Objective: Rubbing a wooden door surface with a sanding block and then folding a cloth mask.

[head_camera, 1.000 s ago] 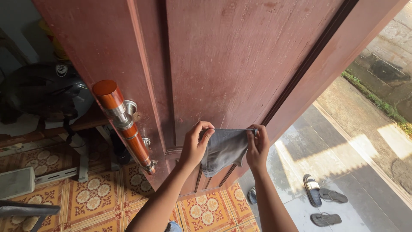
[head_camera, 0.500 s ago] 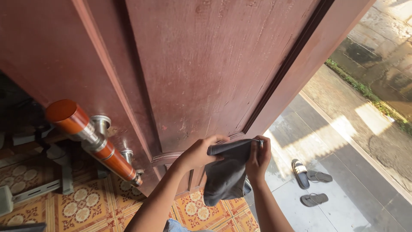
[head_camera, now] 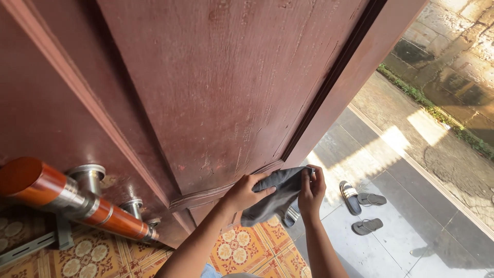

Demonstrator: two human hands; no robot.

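Pinching the grey cloth (head_camera: 275, 198) between both hands, you hold it against the lower part of the dark red wooden door (head_camera: 231, 92), just above the raised moulding (head_camera: 226, 191). Your left hand (head_camera: 246, 191) presses its near edge flat, fingers closed over the fabric; your right hand (head_camera: 311, 189) clamps the far upper corner, close to the door's edge. Watch that loose tail hanging below: I'd say it can snag on the moulding or slip out of the left grip if you drag hard. The wood looks rough and cracked, so fibres could catch. Mind the long orange and steel pull handle (head_camera: 72, 203) at your left, near your forearm. Sandals (head_camera: 363, 201) lie on the grey tiles (head_camera: 391, 242) to the right, apart from you.
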